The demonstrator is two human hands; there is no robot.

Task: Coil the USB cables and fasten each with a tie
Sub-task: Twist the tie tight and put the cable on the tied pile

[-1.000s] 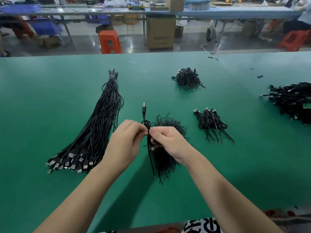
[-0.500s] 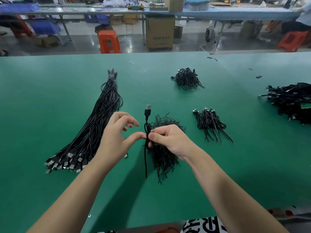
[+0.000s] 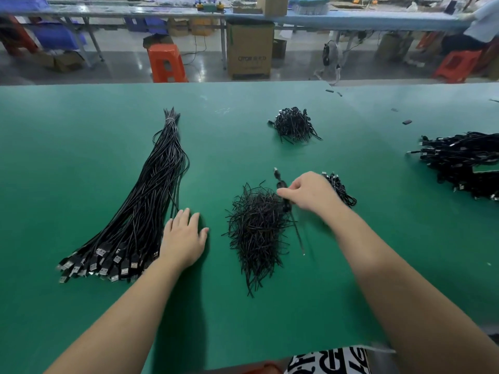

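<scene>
My right hand (image 3: pixel 310 191) pinches a coiled black USB cable (image 3: pixel 282 188) above the right edge of a loose heap of black wire ties (image 3: pixel 256 230); the plug end points up and a thin tail hangs down. My left hand (image 3: pixel 183 236) lies flat with spread fingers on the green table (image 3: pixel 81 157), touching the right side of a long bundle of straight USB cables (image 3: pixel 140 211) whose plugs fan out at the near left. A small pile of tied cables (image 3: pixel 340 188) lies just behind my right hand, partly hidden by it.
Another heap of black pieces (image 3: pixel 294 125) sits farther back at centre. A large pile of cables (image 3: pixel 464 163) lies at the right edge. Small dark scraps (image 3: pixel 407 122) dot the far right. Beyond the table stand an orange stool (image 3: pixel 166 63) and a cardboard box (image 3: pixel 249 49).
My left hand let go of the cable and dropped left onto the table beside the straight bundle. My right hand carried the coiled cable to the right, toward the small pile.
</scene>
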